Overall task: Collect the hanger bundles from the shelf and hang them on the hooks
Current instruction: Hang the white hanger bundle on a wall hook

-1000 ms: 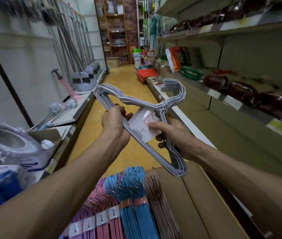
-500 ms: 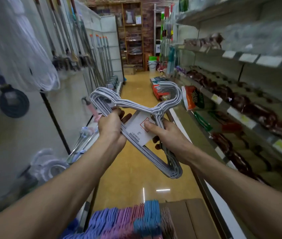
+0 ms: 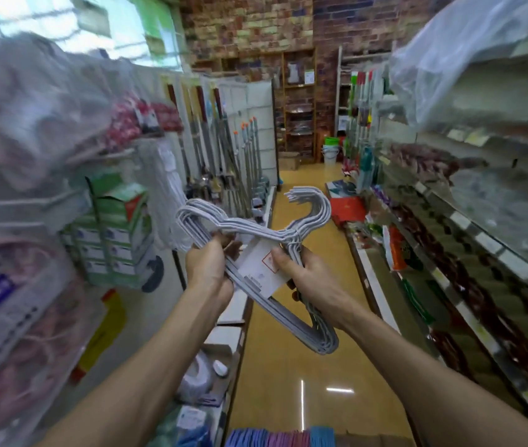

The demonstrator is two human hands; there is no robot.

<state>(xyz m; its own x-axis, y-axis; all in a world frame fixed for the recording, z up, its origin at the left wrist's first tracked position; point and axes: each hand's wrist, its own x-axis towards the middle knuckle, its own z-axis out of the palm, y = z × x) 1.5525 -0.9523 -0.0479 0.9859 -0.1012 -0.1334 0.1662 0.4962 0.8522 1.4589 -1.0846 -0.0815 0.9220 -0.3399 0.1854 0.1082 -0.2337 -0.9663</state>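
Since a moment ago the view has tipped upward: the coloured hanger bundles (image 3: 280,437) have sunk to the bottom edge, and the brick back wall (image 3: 256,24) now fills the top. Both hands have kept their grip. A narrow yellow aisle floor (image 3: 304,366) runs straight ahead, open, hemmed by shelving on the left (image 3: 237,314) and right (image 3: 469,221). Held at chest height over the aisle is a white hanger bundle (image 3: 256,229), hooks pointing up and away. The left hand (image 3: 208,269) curls around its upper left shoulder. The right hand (image 3: 311,282) grips the neck side, thumb pressed on the white paper label (image 3: 261,266).
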